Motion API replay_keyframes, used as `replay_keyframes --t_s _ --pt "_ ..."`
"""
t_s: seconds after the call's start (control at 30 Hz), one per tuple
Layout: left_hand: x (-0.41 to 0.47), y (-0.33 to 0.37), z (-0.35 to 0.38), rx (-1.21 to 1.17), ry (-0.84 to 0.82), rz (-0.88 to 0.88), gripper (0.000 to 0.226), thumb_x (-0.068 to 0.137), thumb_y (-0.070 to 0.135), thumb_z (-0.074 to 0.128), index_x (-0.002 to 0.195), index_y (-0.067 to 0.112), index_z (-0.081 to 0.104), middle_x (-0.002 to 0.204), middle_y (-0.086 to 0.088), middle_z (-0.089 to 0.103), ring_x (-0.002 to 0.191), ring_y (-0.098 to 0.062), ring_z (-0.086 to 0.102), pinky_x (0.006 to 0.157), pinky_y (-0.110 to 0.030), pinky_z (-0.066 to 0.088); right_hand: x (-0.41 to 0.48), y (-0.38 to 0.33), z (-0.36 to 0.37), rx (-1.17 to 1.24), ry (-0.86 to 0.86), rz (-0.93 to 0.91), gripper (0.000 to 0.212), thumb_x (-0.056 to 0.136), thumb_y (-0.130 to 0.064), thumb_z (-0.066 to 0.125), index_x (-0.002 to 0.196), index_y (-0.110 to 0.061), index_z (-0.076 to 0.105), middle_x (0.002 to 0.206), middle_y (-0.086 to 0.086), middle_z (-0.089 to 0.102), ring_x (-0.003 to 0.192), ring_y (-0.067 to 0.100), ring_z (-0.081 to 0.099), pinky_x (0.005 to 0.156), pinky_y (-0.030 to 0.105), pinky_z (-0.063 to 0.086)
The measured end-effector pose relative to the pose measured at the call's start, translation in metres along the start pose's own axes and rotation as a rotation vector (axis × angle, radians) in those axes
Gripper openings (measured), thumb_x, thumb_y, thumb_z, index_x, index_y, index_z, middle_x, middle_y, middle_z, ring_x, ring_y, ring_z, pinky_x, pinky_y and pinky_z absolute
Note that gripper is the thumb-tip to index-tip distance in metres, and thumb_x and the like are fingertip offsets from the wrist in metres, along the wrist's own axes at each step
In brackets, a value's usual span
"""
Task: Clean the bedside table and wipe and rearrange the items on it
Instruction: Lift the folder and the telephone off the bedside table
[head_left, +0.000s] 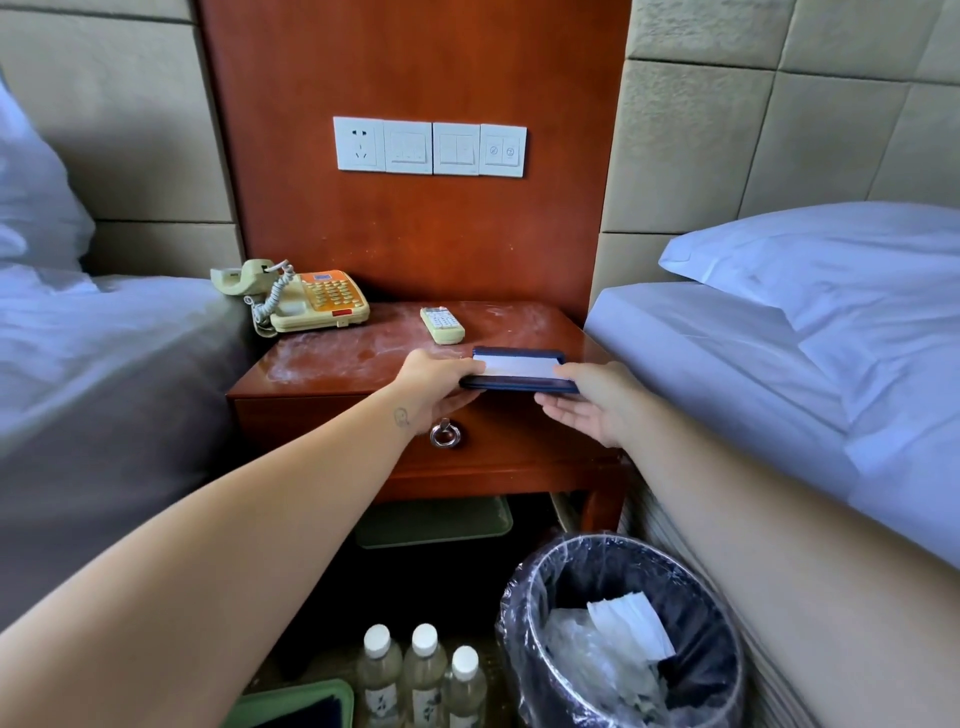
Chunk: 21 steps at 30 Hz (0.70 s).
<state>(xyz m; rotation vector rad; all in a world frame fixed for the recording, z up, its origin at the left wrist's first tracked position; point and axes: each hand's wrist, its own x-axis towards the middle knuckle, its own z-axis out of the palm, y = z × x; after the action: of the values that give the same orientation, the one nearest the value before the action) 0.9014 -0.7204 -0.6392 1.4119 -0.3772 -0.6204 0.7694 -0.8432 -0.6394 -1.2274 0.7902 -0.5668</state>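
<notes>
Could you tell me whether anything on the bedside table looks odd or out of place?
Yes: whitish smears cover the tabletop, so it looks dirty, and the telephone overhangs its back left corner toward the bed.

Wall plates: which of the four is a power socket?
The leftmost plate; it alone has plug holes, while the three plates to its right carry switches.
</notes>
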Motion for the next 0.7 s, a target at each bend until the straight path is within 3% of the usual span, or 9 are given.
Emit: replay_keyframes --t_s 0.13,0.3,0.47,0.6,0.7 --pt "-0.010 -0.004 -0.021 -0.033 -0.049 0.037 0.029 0.086 0.007 0.073 0.112 -0.001 0.066 0.110 -0.013 0.063 0.088 -0.015 0.065 0.058 -0.017 0.055 -0.012 0.010 0.005 0.069 -0.115 -0.043 0.038 0.092 -0.007 0.064 0.127 -0.002 0.050 0.115 0.020 0.064 0.075 0.023 0.075 0.059 0.030 0.059" --pt "-0.034 -0.024 -0.051 -0.075 -0.097 -0.011 0.018 0.088 0.012 0.070 0.104 0.003 0.068 0.092 -0.005 0.068 0.078 -0.011 0.064 0.059 -0.017 0.054 -0.032 0.029 0.016 0.058 -0.168 -0.081 0.032 0.090 -0.005 0.066 0.121 0.000 0.058 0.113 0.018 0.065 0.087 0.027 0.072 0.064 0.029 0.058" --pt "-0.069 -0.052 -0.075 -0.234 -0.091 0.013 0.029 0.092 0.010 0.064 0.120 0.005 0.063 0.087 -0.002 0.071 0.062 -0.006 0.066 0.054 -0.017 0.052 -0.061 0.059 0.024 0.082 -0.252 -0.084 0.027 0.092 -0.002 0.062 0.119 -0.004 0.061 0.108 0.013 0.068 0.085 0.024 0.070 0.062 0.028 0.057" --pt "-0.100 -0.085 -0.094 -0.261 -0.080 0.070 0.032 0.092 0.007 0.062 0.124 0.011 0.061 0.101 -0.002 0.074 0.076 -0.009 0.070 0.061 -0.020 0.054 -0.086 0.100 0.026 0.117 -0.335 -0.083 0.019 0.094 -0.001 0.057 0.105 -0.013 0.068 0.094 0.003 0.074 0.077 0.015 0.072 0.060 0.025 0.055" --pt "-0.122 -0.124 -0.113 -0.245 -0.068 0.087 0.041 0.087 0.009 0.065 0.127 0.015 0.059 0.108 -0.005 0.073 0.082 -0.012 0.069 0.063 -0.022 0.055 -0.099 0.141 0.021 0.086 -0.367 -0.053 0.025 0.093 -0.003 0.059 0.114 -0.015 0.064 0.107 0.006 0.072 0.090 0.019 0.069 0.062 0.027 0.056"
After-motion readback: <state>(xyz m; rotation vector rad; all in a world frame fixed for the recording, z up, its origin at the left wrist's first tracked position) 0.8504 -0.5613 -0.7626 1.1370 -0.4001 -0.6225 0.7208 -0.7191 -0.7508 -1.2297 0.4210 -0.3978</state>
